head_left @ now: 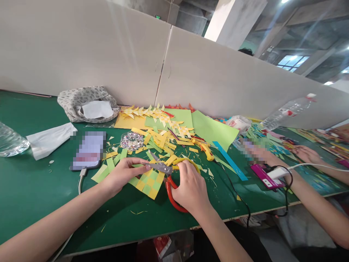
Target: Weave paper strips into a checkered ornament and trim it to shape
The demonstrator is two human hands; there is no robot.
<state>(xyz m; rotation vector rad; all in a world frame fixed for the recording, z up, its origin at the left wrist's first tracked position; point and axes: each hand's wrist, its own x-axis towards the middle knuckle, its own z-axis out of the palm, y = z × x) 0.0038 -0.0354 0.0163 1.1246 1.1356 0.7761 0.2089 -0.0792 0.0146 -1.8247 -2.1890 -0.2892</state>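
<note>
My right hand (191, 183) grips a pair of scissors (163, 167) by its yellow and red handles, with the blades parted and pointing left. The thumb and fingers of my left hand (124, 174) are pinched together at the tip of one blade; whatever they hold there is too small to make out. Directly below the blades lies a woven paper piece (148, 183) in green and yellow checks, partly covered by my hands. Loose yellow paper strips (163, 140) are heaped just behind the scissors.
A phone (88, 151) on a cable lies left, near a cup of rhinestones (132, 141). A yellow glue gun (204, 149) trails its black cord on the right. Behind are woven paper pieces (160, 116) and a fabric bag (71, 105). Another person's arms (302, 191) reach in beside a magenta power bank (265, 177).
</note>
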